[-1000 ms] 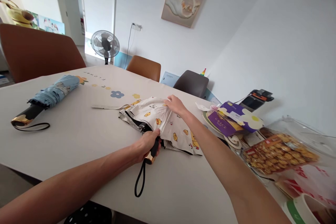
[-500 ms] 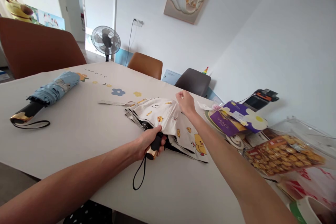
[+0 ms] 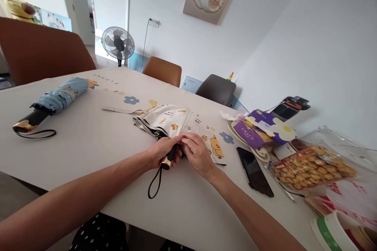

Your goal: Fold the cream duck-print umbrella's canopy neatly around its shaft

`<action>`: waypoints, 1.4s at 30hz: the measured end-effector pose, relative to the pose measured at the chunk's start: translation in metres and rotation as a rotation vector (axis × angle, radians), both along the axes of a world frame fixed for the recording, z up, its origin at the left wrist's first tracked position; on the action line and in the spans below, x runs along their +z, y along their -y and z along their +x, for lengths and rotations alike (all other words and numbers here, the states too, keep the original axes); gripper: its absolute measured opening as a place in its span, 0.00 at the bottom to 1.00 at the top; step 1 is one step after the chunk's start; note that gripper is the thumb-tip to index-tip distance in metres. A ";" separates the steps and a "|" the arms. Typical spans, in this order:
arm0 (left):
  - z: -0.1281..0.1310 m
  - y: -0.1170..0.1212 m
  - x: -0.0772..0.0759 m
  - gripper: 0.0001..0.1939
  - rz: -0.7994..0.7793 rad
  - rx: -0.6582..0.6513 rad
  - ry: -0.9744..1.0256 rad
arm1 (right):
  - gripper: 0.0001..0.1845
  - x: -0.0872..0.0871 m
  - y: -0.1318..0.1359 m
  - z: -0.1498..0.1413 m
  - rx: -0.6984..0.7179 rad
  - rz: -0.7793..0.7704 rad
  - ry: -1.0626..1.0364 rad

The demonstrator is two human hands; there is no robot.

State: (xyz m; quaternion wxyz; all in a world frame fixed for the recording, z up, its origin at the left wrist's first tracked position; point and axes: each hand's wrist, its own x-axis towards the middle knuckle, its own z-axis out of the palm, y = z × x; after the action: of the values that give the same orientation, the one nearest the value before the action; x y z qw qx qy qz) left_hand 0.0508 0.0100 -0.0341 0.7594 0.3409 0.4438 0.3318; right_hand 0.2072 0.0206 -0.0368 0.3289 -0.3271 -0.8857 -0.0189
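Note:
A white umbrella (image 3: pixel 169 119) with yellow duck prints lies loosely folded on the table, its fabric spread out with a dark underside. My left hand (image 3: pixel 165 152) is closed around its black handle near the gold-coloured end, from which a black wrist strap hangs. Against my left thumb, my right hand (image 3: pixel 198 153) has its fingers bent and pressed on the fabric at the base of the canopy; its fingertips are partly hidden. Farther left, a rolled light-blue umbrella (image 3: pixel 63 95) with a black and gold handle lies on the table.
On the right are a black phone (image 3: pixel 255 171), a purple box (image 3: pixel 253 133), a bag of cookies (image 3: pixel 315 168) and a white cup with a green band (image 3: pixel 325 233). Chairs (image 3: pixel 161 71) stand beyond the table (image 3: pixel 97 145), with a fan (image 3: pixel 118 43) behind.
My right hand has come back from the canopy's far side to the handle, beside my left hand. The fabric on the right lies drawn in closer, and the phone is uncovered from behind my forearm.

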 end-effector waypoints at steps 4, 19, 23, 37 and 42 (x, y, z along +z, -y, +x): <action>-0.001 0.000 0.000 0.19 0.055 0.007 -0.087 | 0.16 -0.001 0.000 0.005 -0.010 -0.027 0.019; -0.011 0.000 0.012 0.14 0.086 -0.048 -0.390 | 0.19 0.011 -0.009 0.073 -0.897 -0.588 0.123; -0.011 -0.002 0.009 0.14 0.094 -0.030 -0.234 | 0.22 0.008 -0.010 0.074 -0.880 -0.744 -0.013; -0.018 -0.005 0.013 0.10 -0.192 -0.056 0.519 | 0.06 0.119 -0.042 0.016 -0.032 -0.877 -1.033; -0.012 -0.002 0.009 0.09 -0.217 -0.127 0.600 | 0.05 0.130 -0.077 -0.053 0.068 -0.914 -1.025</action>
State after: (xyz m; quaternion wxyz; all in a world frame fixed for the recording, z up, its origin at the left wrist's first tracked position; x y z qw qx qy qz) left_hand 0.0391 0.0118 -0.0256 0.9076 0.1719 0.2109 0.3199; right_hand 0.1544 0.0979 0.0930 0.5359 -0.3727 -0.5470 0.5241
